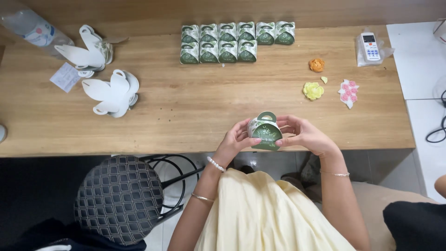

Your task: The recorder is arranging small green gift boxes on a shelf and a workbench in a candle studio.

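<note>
1. Your left hand (234,139) and right hand (302,135) hold one small green-and-white gift box (265,132) between them at the near edge of the tabletop (195,97); the left fingers pinch the box's left side, the right fingers press its right side and front; the arched handle on top of the box stands upright.
2. Beyond the held box, at the far edge of the tabletop, stand the finished boxes (237,42) of the same kind in two rows, side by side and touching; the far row is longer than the near one.
3. Far to the left of the held box lie two stacks of unfolded white box blanks (111,93), one behind the other; beside them lie a small slip of paper (65,76) and, farther back, a clear plastic bottle (30,28) on its side.
4. To the right of the held box and beyond it lie a yellow flower (313,90), an orange flower (317,65) and a white piece with pink flowers (348,92), near one another but apart; a white remote control (370,46) in a clear wrap lies behind them.
5. Left of your lap, below the tabletop edge, stands a stool with a patterned round seat (118,197).
</note>
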